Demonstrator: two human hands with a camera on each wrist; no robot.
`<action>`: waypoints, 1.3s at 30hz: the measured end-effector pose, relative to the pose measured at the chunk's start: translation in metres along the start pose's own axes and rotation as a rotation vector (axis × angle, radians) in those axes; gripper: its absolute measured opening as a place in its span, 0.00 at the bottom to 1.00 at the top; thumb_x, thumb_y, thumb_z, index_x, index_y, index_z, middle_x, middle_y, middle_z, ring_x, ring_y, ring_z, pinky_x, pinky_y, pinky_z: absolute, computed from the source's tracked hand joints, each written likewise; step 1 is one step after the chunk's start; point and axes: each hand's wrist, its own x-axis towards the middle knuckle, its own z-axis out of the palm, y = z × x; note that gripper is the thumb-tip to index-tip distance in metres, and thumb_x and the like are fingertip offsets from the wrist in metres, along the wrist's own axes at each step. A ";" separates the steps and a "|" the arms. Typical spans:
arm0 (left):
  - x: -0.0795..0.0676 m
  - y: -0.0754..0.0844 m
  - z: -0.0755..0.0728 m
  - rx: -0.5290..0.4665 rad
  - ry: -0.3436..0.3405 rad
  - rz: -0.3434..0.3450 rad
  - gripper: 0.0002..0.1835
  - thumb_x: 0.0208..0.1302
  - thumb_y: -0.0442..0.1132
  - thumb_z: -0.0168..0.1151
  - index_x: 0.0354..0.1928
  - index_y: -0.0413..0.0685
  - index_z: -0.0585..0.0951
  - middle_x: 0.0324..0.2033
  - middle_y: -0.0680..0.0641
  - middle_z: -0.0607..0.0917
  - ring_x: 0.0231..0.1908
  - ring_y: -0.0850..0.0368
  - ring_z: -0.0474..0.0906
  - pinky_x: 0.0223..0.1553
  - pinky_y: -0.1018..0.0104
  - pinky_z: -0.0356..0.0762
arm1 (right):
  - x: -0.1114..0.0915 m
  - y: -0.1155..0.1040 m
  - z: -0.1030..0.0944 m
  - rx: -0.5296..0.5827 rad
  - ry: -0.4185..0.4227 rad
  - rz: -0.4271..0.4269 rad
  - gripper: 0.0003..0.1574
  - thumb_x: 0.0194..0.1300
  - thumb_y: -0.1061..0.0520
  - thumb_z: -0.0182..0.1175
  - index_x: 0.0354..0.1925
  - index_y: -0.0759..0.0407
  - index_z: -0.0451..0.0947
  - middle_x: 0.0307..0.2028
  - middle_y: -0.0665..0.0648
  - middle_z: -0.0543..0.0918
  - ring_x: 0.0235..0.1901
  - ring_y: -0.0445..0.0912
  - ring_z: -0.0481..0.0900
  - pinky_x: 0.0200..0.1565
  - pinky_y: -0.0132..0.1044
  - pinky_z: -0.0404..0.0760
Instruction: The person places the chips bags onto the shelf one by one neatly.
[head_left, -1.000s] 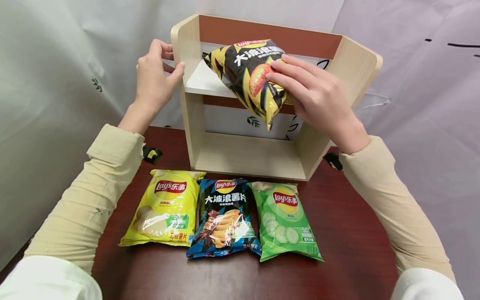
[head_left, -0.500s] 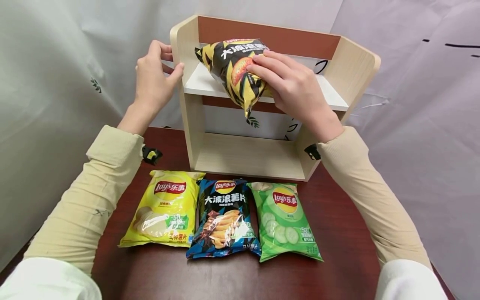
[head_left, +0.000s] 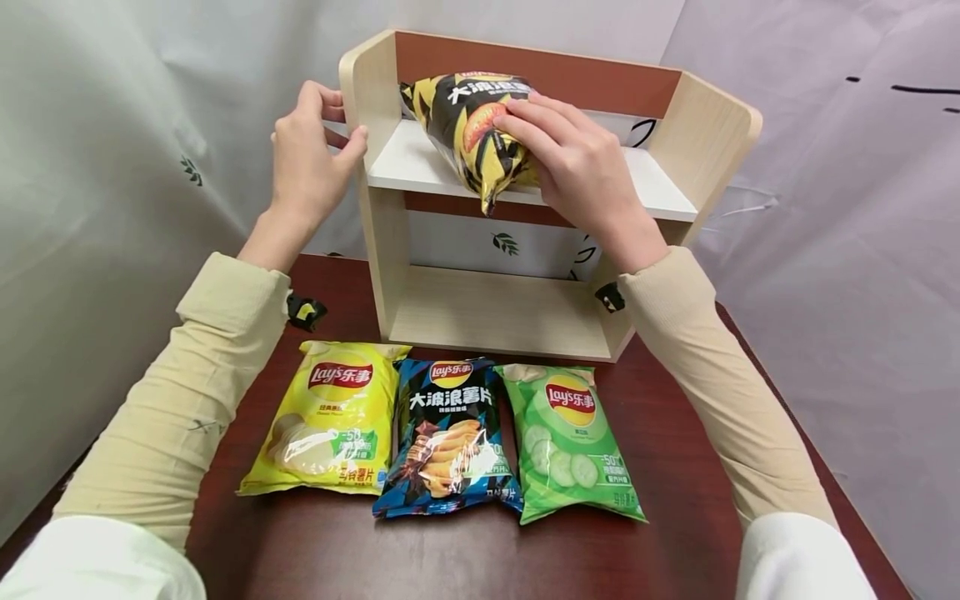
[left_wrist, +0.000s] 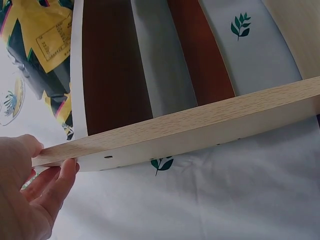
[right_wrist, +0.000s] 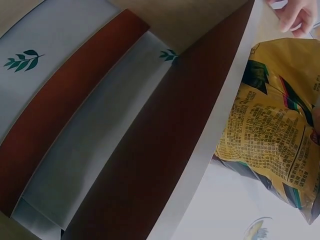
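Note:
My left hand [head_left: 309, 162] pinches the front edge of the wooden shelf's left side panel [head_left: 367, 108]; thumb and fingers lie on either side of that panel in the left wrist view. My right hand [head_left: 588, 171] grips a black and yellow bag of potato chips [head_left: 450, 108] by its right side, fingers across its front. The bag is tilted over the left half of the white upper board [head_left: 660, 187], its lower corner jutting past the board's front edge. Printed yellow backing of the bag [right_wrist: 270, 130] shows in the right wrist view. My right thumb is hidden in the head view.
On the dark red table [head_left: 480, 554], before the shelf, a yellow chip bag [head_left: 330, 417], a blue and black chip bag [head_left: 450, 433] and a green chip bag [head_left: 570, 442] lie in a row. The shelf's lower board [head_left: 502, 312] stands behind them. White cloth [head_left: 150, 125] hangs around.
My right hand has carried the black and yellow bag left and back, over the upper board, with its lower corner rising. My left hand stays on the side panel. The bags on the table have not moved.

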 end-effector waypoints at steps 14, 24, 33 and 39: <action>0.000 0.002 0.002 -0.007 0.007 -0.001 0.20 0.65 0.46 0.56 0.55 0.44 0.72 0.51 0.48 0.85 0.37 0.56 0.82 0.38 0.74 0.79 | 0.019 -0.009 0.024 -0.054 -0.030 0.083 0.22 0.69 0.67 0.45 0.56 0.59 0.78 0.54 0.61 0.82 0.57 0.55 0.78 0.63 0.43 0.74; -0.001 0.003 0.002 -0.009 0.014 -0.005 0.20 0.65 0.46 0.56 0.55 0.44 0.72 0.51 0.48 0.85 0.39 0.52 0.83 0.41 0.71 0.81 | 0.026 -0.016 0.034 -0.047 -0.079 0.177 0.23 0.74 0.64 0.41 0.60 0.56 0.75 0.57 0.56 0.80 0.59 0.51 0.76 0.62 0.42 0.75; 0.000 0.003 0.003 -0.008 0.018 -0.002 0.20 0.65 0.47 0.56 0.55 0.44 0.72 0.51 0.48 0.85 0.39 0.52 0.83 0.40 0.71 0.81 | 0.025 -0.012 0.036 0.001 -0.241 0.251 0.22 0.73 0.58 0.49 0.62 0.63 0.66 0.57 0.62 0.78 0.59 0.53 0.75 0.58 0.45 0.77; -0.001 0.002 0.002 0.000 0.018 -0.007 0.20 0.65 0.47 0.55 0.55 0.44 0.72 0.51 0.48 0.85 0.38 0.53 0.82 0.40 0.71 0.80 | 0.024 -0.013 0.037 0.023 -0.282 0.231 0.23 0.73 0.58 0.48 0.63 0.62 0.65 0.61 0.61 0.75 0.62 0.53 0.72 0.62 0.45 0.74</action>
